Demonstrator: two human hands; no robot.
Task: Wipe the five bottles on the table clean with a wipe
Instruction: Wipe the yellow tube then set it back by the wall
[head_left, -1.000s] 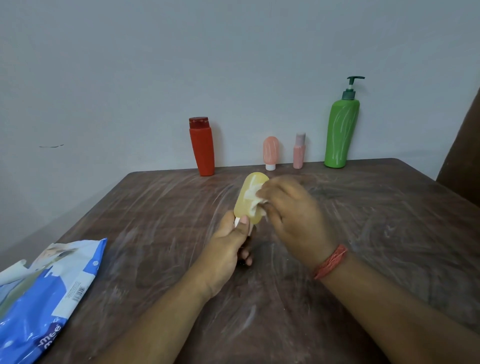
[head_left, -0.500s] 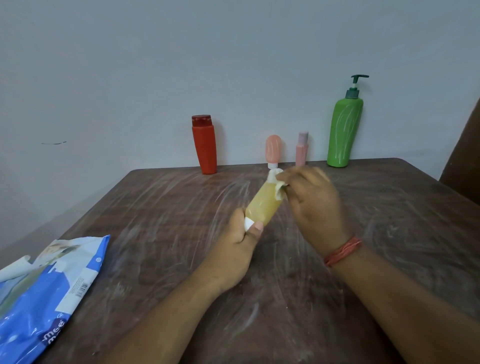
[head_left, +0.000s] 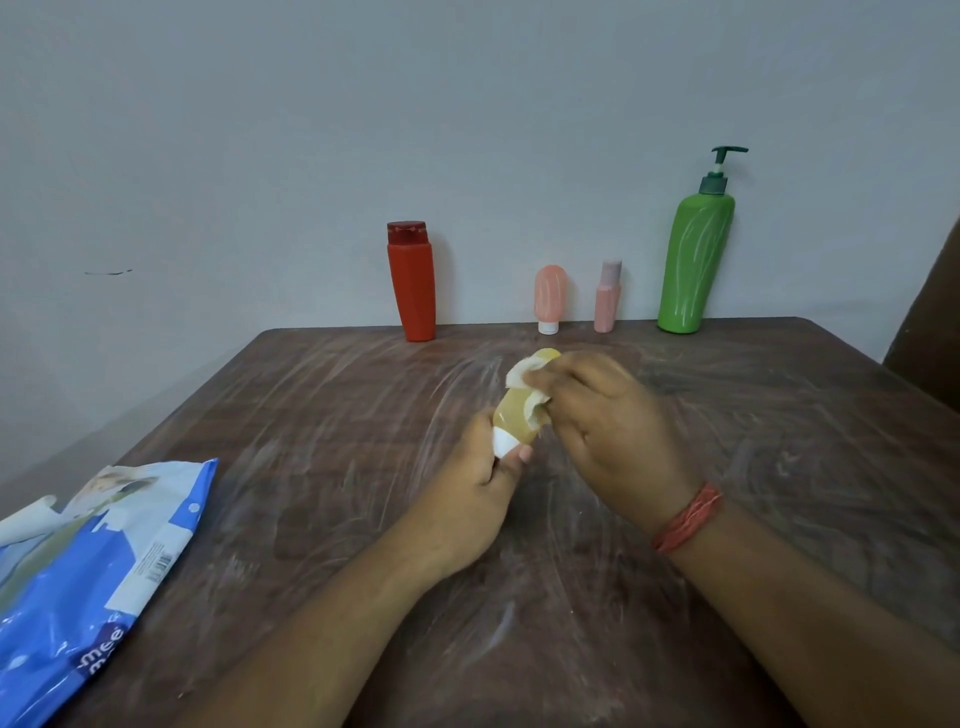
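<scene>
Gripping yellow bottle (head_left: 519, 415) cap-end: left hand (head_left: 480, 499); right hand (head_left: 613, 431) pinching wipe (head_left: 524, 376) against its top

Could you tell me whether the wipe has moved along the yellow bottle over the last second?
Yes: the wipe has gone from mid-body up toward the yellow bottle's far end, away from its white cap.

Readable text: one item only. Blue and white packet (head_left: 88, 587), near left corner of the table (head_left: 779, 426): white lowercase letters "mee" on a dark patch at its near end, with a second line below cut off by the frame edge. Barcode and a block of fine print on the packet's white panel, both too small to read. Bottles along the far edge: no legible labels.
</scene>
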